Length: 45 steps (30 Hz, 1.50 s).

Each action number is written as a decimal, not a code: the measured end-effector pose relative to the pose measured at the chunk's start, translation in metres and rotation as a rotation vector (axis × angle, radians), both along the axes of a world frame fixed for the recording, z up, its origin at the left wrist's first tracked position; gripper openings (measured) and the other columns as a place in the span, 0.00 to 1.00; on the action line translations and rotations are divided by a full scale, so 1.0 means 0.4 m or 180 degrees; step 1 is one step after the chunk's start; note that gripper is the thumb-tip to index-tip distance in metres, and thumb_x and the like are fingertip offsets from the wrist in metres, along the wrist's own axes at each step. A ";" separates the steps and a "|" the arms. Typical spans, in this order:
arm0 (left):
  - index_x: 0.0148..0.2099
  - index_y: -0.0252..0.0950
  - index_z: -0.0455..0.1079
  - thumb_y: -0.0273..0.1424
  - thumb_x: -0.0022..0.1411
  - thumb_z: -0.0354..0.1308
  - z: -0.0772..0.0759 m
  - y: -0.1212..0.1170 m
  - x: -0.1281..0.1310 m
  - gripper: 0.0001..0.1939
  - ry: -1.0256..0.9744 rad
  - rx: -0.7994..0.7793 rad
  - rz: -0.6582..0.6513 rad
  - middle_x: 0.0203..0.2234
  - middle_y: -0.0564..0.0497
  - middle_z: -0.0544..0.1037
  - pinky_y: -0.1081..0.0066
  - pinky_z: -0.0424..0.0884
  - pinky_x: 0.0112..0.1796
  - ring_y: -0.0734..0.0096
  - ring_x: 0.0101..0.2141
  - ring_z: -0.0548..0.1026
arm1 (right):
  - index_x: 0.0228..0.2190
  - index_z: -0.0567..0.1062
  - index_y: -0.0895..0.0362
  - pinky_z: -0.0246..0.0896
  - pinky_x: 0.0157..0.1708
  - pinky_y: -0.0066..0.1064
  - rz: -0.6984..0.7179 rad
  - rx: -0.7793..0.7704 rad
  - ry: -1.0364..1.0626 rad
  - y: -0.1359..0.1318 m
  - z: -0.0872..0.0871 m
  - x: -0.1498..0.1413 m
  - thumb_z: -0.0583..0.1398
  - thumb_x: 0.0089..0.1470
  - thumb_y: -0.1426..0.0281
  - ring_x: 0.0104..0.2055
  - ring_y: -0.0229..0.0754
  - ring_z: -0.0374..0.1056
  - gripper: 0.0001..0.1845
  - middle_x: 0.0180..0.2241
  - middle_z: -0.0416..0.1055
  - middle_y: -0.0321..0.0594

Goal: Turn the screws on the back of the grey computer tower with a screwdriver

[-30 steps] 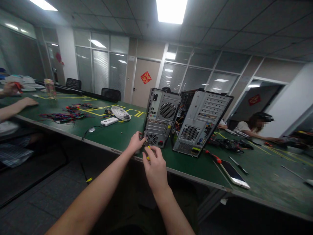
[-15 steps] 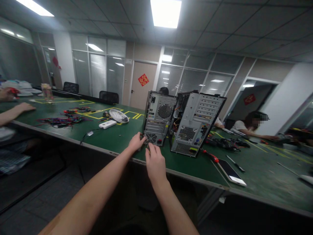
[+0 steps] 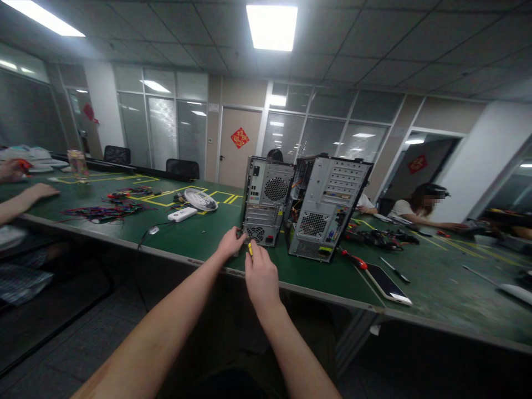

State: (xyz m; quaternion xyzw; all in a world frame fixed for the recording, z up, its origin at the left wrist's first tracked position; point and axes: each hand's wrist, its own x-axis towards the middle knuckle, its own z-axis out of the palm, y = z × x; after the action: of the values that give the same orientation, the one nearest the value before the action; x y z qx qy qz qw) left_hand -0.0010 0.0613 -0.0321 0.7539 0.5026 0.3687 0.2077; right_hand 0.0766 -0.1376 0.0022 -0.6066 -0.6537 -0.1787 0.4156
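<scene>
Two opened computer towers stand side by side, their metal backs facing me. At the bottom left corner of the left computer tower [image 3: 270, 191], my left hand [image 3: 231, 243] is closed on the edge, thumb beside the lower fan grille [image 3: 255, 234]. Just in front of that grille, my right hand [image 3: 262, 271] pinches a small yellow-handled screwdriver [image 3: 250, 249]; most of it is hidden by the fingers, and I cannot see its tip. The right computer tower [image 3: 330, 205] leans slightly and is untouched.
On the green table [image 3: 216, 244] lie a white power strip [image 3: 182, 215], a white basket [image 3: 200, 199] and bundled wires [image 3: 103, 210]. To the right are a phone [image 3: 388, 285], a red-handled tool [image 3: 355, 259], a screwdriver [image 3: 394, 270] and black cables [image 3: 382, 239]. Other people sit at both sides.
The view has shifted slightly, so the towers appear farther left. My right hand has turned around the yellow handle, which was hidden half a second ago and shows again. My left hand stays at the corner.
</scene>
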 end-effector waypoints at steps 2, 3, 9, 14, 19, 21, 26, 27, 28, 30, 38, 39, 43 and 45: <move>0.54 0.34 0.71 0.42 0.68 0.58 0.001 0.000 -0.001 0.19 -0.0019 -0.0034 -0.0015 0.42 0.40 0.82 0.66 0.71 0.43 0.58 0.43 0.80 | 0.56 0.74 0.61 0.75 0.43 0.37 -0.0069 0.0056 -0.0019 0.004 -0.006 0.008 0.56 0.68 0.71 0.43 0.48 0.79 0.18 0.44 0.78 0.52; 0.54 0.34 0.71 0.42 0.68 0.58 0.002 -0.001 -0.002 0.20 -0.0030 -0.0048 -0.0016 0.41 0.40 0.82 0.66 0.71 0.43 0.58 0.43 0.80 | 0.53 0.76 0.61 0.75 0.42 0.36 -0.0064 0.0078 -0.0018 0.006 -0.008 0.012 0.57 0.68 0.70 0.41 0.48 0.79 0.16 0.42 0.79 0.50; 0.53 0.33 0.73 0.43 0.67 0.59 0.002 -0.001 -0.001 0.20 -0.0083 -0.0055 0.0019 0.41 0.41 0.82 0.66 0.72 0.43 0.59 0.42 0.80 | 0.47 0.80 0.59 0.74 0.40 0.33 -0.0128 0.0512 0.0086 0.008 -0.028 0.017 0.57 0.68 0.72 0.39 0.43 0.77 0.13 0.49 0.74 0.51; 0.58 0.31 0.72 0.40 0.66 0.60 -0.004 0.006 0.001 0.23 -0.0102 0.0117 -0.0048 0.47 0.37 0.81 0.66 0.71 0.49 0.59 0.47 0.79 | 0.49 0.80 0.60 0.74 0.41 0.34 0.0021 0.0498 0.0330 -0.004 -0.052 0.003 0.54 0.68 0.73 0.40 0.44 0.76 0.16 0.48 0.71 0.51; 0.64 0.29 0.70 0.38 0.66 0.61 -0.008 0.009 -0.002 0.28 -0.0004 0.0180 -0.0111 0.56 0.34 0.78 0.65 0.66 0.57 0.56 0.56 0.76 | 0.54 0.77 0.60 0.74 0.43 0.34 0.0174 0.0388 0.0455 -0.016 -0.059 0.017 0.53 0.66 0.73 0.43 0.44 0.76 0.19 0.48 0.71 0.51; 0.63 0.29 0.71 0.39 0.66 0.60 -0.008 0.008 -0.003 0.28 0.0000 0.0188 -0.0111 0.56 0.34 0.78 0.65 0.66 0.58 0.55 0.56 0.75 | 0.53 0.77 0.59 0.74 0.42 0.34 0.0137 0.0406 0.0443 -0.015 -0.057 0.033 0.55 0.67 0.71 0.41 0.44 0.76 0.17 0.44 0.72 0.49; 0.61 0.31 0.75 0.39 0.65 0.62 -0.005 0.004 -0.004 0.26 0.0030 0.0244 -0.0066 0.52 0.36 0.80 0.64 0.69 0.55 0.53 0.54 0.77 | 0.46 0.80 0.59 0.74 0.41 0.33 0.0153 0.0627 0.0417 -0.004 -0.052 0.068 0.56 0.68 0.69 0.39 0.43 0.76 0.13 0.42 0.73 0.48; 0.60 0.32 0.75 0.39 0.65 0.62 -0.005 0.004 -0.004 0.25 0.0043 0.0256 -0.0060 0.51 0.37 0.81 0.64 0.69 0.54 0.53 0.53 0.77 | 0.46 0.80 0.59 0.74 0.43 0.34 0.0155 0.0686 0.0397 -0.004 -0.052 0.071 0.56 0.68 0.69 0.41 0.44 0.77 0.13 0.44 0.74 0.49; 0.60 0.32 0.76 0.39 0.65 0.61 -0.006 0.005 -0.003 0.25 0.0052 0.0266 -0.0059 0.50 0.37 0.81 0.64 0.69 0.54 0.54 0.53 0.78 | 0.47 0.79 0.59 0.74 0.45 0.35 0.0156 0.0734 0.0372 -0.004 -0.053 0.073 0.56 0.67 0.71 0.44 0.45 0.77 0.13 0.46 0.74 0.51; 0.59 0.32 0.76 0.39 0.66 0.61 -0.007 0.006 -0.002 0.24 0.0052 0.0274 -0.0058 0.49 0.38 0.81 0.65 0.69 0.53 0.55 0.51 0.78 | 0.50 0.78 0.59 0.74 0.49 0.38 0.0203 0.0770 0.0326 -0.008 -0.056 0.073 0.56 0.66 0.73 0.50 0.48 0.76 0.15 0.51 0.73 0.53; 0.57 0.36 0.78 0.38 0.67 0.59 -0.009 0.009 -0.007 0.20 -0.0045 0.0309 -0.0154 0.51 0.40 0.80 0.65 0.70 0.53 0.58 0.50 0.79 | 0.53 0.77 0.59 0.75 0.49 0.35 0.0572 0.0562 0.0345 -0.015 -0.057 0.063 0.56 0.67 0.74 0.48 0.44 0.77 0.16 0.49 0.73 0.52; 0.57 0.35 0.78 0.38 0.68 0.58 -0.010 0.009 -0.007 0.20 -0.0031 0.0319 -0.0185 0.52 0.40 0.80 0.65 0.70 0.53 0.58 0.50 0.79 | 0.53 0.77 0.59 0.75 0.48 0.34 0.0591 0.0540 0.0359 -0.014 -0.057 0.061 0.56 0.67 0.73 0.47 0.44 0.77 0.16 0.49 0.73 0.51; 0.59 0.36 0.77 0.37 0.68 0.57 -0.011 0.010 -0.002 0.21 0.0033 0.0251 -0.0384 0.54 0.41 0.80 0.67 0.70 0.54 0.59 0.49 0.79 | 0.52 0.78 0.57 0.75 0.47 0.35 0.0574 0.0549 0.0352 -0.012 -0.059 0.051 0.57 0.67 0.73 0.44 0.43 0.77 0.16 0.47 0.72 0.49; 0.61 0.38 0.76 0.37 0.68 0.58 -0.014 0.012 0.001 0.22 0.0004 0.0169 -0.0409 0.54 0.42 0.80 0.67 0.70 0.54 0.59 0.50 0.79 | 0.52 0.78 0.57 0.75 0.47 0.36 0.0568 0.0586 0.0372 -0.012 -0.059 0.046 0.56 0.67 0.74 0.45 0.43 0.76 0.16 0.48 0.71 0.50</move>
State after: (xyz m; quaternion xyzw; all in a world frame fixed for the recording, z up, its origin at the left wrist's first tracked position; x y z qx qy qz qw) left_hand -0.0007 0.0661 -0.0375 0.7901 0.4433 0.3673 0.2107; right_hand 0.0950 -0.1423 -0.0213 -0.5147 -0.6606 -0.1647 0.5211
